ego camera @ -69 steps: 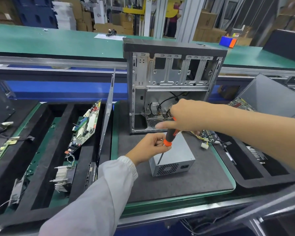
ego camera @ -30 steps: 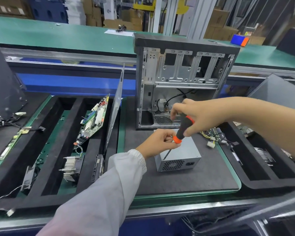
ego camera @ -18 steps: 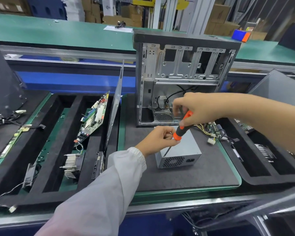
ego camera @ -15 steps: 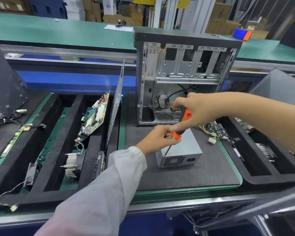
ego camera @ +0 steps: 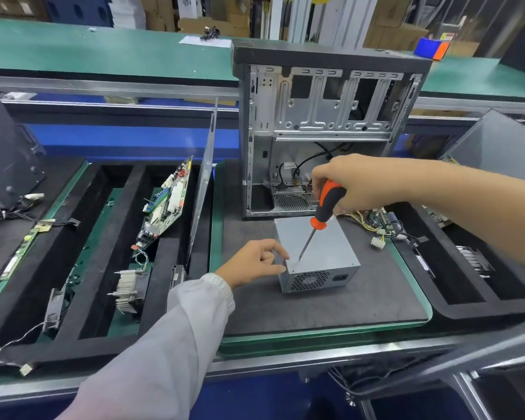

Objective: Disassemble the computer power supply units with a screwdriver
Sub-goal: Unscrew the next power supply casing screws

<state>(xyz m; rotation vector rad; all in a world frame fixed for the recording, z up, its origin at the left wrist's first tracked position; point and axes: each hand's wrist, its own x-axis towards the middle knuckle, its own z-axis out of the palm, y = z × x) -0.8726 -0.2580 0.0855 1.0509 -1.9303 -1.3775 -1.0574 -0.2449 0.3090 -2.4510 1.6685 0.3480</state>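
Power supply unit (ego camera: 322, 256) out of case, lid on — right hand (ego camera: 350, 184) fingers wrap screwdriver (ego camera: 323, 212), tip at corner screw just beside left hand (ego camera: 255, 262) fingers, which brace the unit, pinching nothing clear.

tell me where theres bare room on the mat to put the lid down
Bare mat lies in front of the power supply, toward the near edge, and right of it. Crowded: behind, by the computer case, and the cable bundle.
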